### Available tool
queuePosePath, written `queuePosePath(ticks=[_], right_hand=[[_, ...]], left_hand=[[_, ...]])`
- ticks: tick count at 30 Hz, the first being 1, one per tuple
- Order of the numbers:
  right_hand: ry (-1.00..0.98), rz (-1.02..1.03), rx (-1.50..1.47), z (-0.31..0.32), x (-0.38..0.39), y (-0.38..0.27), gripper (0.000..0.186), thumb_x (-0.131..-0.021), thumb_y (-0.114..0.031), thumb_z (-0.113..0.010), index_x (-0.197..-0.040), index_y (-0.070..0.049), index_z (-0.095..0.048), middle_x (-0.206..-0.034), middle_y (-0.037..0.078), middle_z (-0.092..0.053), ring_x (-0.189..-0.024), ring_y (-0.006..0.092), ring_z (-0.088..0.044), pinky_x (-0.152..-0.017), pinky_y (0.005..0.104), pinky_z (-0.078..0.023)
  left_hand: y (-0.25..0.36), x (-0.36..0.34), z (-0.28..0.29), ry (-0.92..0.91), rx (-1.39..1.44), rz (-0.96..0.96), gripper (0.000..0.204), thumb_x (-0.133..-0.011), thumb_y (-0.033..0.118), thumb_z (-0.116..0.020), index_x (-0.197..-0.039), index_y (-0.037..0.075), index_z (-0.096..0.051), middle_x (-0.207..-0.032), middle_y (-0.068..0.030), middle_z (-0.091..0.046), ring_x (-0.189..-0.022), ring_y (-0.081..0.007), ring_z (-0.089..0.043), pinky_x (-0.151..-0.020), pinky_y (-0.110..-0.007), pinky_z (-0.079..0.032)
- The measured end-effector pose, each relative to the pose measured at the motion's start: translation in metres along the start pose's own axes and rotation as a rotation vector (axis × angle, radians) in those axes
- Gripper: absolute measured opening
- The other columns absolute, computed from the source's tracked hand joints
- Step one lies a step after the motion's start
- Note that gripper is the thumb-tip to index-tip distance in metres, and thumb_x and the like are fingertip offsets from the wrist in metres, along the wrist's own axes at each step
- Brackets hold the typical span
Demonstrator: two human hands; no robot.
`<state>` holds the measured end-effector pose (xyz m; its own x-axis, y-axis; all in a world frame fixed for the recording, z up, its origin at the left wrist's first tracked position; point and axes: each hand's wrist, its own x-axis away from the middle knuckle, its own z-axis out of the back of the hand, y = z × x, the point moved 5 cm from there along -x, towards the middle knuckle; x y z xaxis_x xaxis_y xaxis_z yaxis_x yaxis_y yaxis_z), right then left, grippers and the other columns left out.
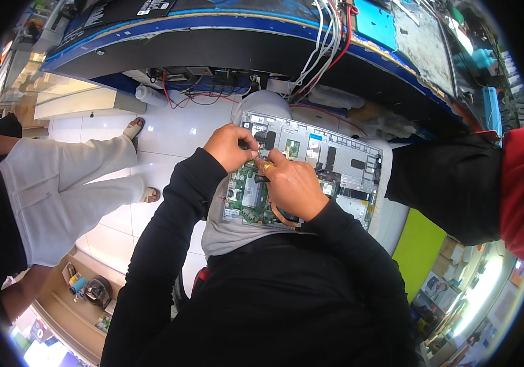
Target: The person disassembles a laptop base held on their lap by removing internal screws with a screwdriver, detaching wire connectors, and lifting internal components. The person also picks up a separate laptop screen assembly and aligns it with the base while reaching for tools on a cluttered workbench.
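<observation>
An opened laptop base [349,147] lies across my lap, its inner side up, with a green circuit board [236,188] along its left part. Over the board's upper left area, both hands meet with their fingertips almost touching. My left hand [232,148] is closed in a pinch at the board; whatever it grips is hidden by the fingers. My right hand [295,186], with a ring on one finger, is also closed, thumb and forefinger pointing at the same spot. A short dark piece [261,179] shows beside its curled fingers; I cannot tell if it is held.
A blue-edged workbench [213,25] runs across the far side, with red and white cables [335,46] hanging over it. One person in light trousers [72,183] stands at left; another in dark trousers [442,183] is close at right. A bright green panel [418,251] stands at lower right.
</observation>
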<state>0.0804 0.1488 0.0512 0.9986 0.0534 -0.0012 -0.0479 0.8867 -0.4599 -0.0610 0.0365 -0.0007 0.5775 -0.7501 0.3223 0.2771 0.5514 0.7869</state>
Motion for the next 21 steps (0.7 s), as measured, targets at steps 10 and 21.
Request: queuePosePath(ticks=[10,21], right_hand=[[-0.055,0.138,0.204,0.006,-0.013,-0.009,0.014,-0.084,-0.010,-0.070,-0.098,-0.008,-0.073,-0.092,0.009,-0.065,-0.070,0.0249,-0.073,-0.061,0.0384,-0.058],[0.058,-0.168,-0.169,0.033,-0.007,0.028,0.015,-0.084,-0.007,-0.072,-0.098,-0.003,-0.073,-0.099,0.015,-0.072,-0.081,0.0379,-0.074,-0.073,0.0472,-0.059]], left_hand=[[0.011,0.005,0.001,-0.013,-0.106,-0.044,0.014,-0.083,0.010,-0.082,-0.093,0.007,-0.073,-0.101,-0.0146,-0.064,-0.099,-0.0315,-0.065,-0.091,-0.041,-0.053],[0.007,0.002,0.002,0.074,-0.023,0.046,0.067,-0.077,0.012,-0.088,-0.129,-0.001,-0.046,-0.115,-0.0231,-0.062,-0.110,-0.0395,-0.066,-0.097,-0.044,-0.052]])
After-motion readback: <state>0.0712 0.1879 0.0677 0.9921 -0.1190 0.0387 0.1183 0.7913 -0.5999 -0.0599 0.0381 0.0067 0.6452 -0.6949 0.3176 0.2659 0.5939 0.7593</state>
